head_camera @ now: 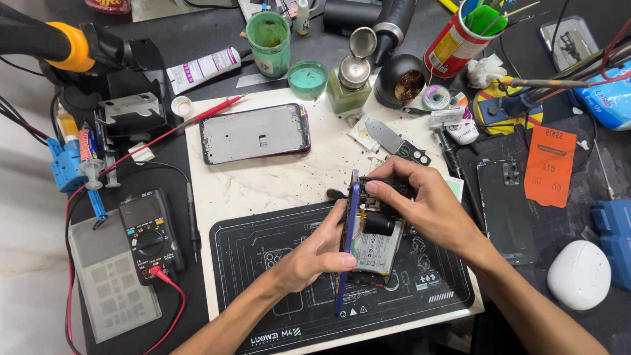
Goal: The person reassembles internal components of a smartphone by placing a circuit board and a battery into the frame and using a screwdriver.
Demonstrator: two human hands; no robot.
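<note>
Left hand (314,253) pinching opened phone (350,230) on edge over dark repair mat (276,309); right hand (420,200) gripping its top. Back cover (506,210) already off, battery (378,250) exposed, screen panel (255,133) lying apart.

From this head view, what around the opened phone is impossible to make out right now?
- Opened phone with blue frame: held on edge, so its screen side faces away; the right hand covers its top parts.
- Left hand: its fingertips hide the lower frame edge.
- Black multimeter: display too small to read.
- Black heat gun with orange collar: cut off by the left edge.
- White rounded case: no detail shows what it is.
</note>
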